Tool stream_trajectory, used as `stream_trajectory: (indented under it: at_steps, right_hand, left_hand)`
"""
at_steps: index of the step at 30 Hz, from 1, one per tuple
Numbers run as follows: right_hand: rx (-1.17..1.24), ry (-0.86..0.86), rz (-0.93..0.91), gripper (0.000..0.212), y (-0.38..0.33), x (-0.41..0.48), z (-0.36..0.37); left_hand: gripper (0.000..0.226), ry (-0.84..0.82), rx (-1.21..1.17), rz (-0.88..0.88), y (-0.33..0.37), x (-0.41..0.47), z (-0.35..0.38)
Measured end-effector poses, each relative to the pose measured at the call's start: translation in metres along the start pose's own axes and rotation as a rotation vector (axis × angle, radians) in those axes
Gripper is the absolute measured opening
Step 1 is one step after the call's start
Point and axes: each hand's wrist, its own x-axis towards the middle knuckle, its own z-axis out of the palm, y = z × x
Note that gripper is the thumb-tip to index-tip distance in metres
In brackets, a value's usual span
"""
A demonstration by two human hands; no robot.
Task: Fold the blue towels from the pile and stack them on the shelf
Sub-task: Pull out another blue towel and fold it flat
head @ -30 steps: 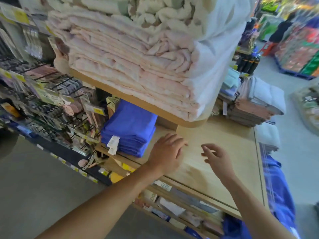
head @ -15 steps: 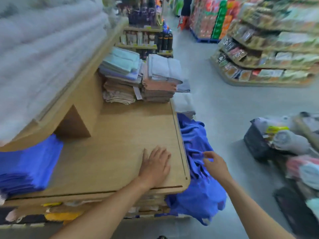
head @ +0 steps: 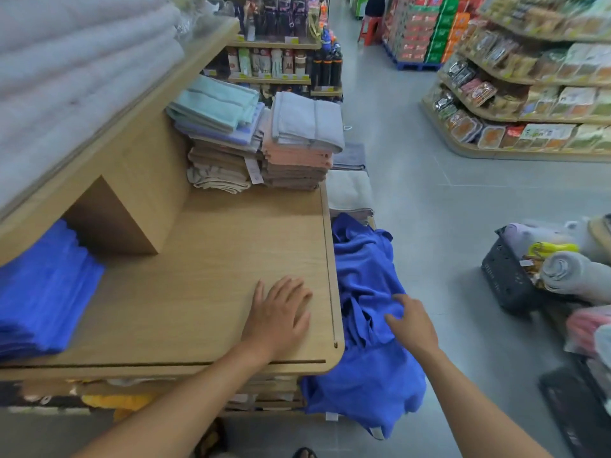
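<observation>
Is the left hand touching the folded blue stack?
Apart. The head view shows bare shelf between the left hand and the folded blue stack.

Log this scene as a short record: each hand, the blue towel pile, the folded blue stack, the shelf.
left hand: flat on the wooden shelf, near its front right corner
right hand: fingers spread, touching the blue towel pile
blue towel pile: crumpled, beside the shelf's right edge
folded blue stack: on the shelf's left, under the upper tier
shelf back: folded mint, grey, pink and brown towels
</observation>
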Motion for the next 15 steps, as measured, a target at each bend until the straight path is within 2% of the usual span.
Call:
stream_trajectory:
  at_steps: [2, 5, 6, 8, 9, 11, 13, 14, 15]
  right_hand:
    - [0.118, 0.018, 0.005, 0.054, -0.006, 0.015, -0.005]
    - [0.207, -0.103, 0.082, 0.051, -0.012, 0.034, -0.001]
    - [0.155, -0.116, 0.081, 0.043, -0.012, 0.037, -0.001]
    - [0.029, -0.058, 0.026, 0.014, -0.012, 0.039, -0.003]
    - [0.011, -0.019, 0.012, 0.013, -0.012, 0.039, -0.004]
    - [0.023, 0.024, 0.018, 0.018, -0.009, 0.043, -0.008]
    - [0.026, -0.086, 0.075, 0.046, -0.005, 0.046, -0.01]
    - [0.021, -0.16, 0.121, 0.046, -0.003, 0.045, -0.01]
    - [-0.001, -0.205, 0.153, 0.035, 0.0, 0.044, -0.008]
  left_hand:
    - [0.047, -0.004, 0.006, 0.001, 0.0, 0.0, 0.001]
    - [0.046, -0.009, -0.014, -0.005, -0.001, 0.001, 0.001]
    - [0.046, -0.009, -0.02, -0.007, -0.001, 0.001, 0.0]
    - [0.045, -0.004, -0.027, -0.008, -0.002, 0.001, 0.0]
    - [0.044, 0.002, -0.029, -0.008, -0.002, 0.001, 0.0]
    - [0.043, 0.016, -0.028, -0.008, -0.002, 0.002, 0.001]
    - [0.042, 0.022, -0.026, -0.008, -0.002, 0.002, 0.002]
    - [0.042, 0.022, -0.026, -0.008, -0.002, 0.002, 0.003]
    - [0.043, 0.022, -0.028, -0.011, -0.002, 0.002, 0.003]
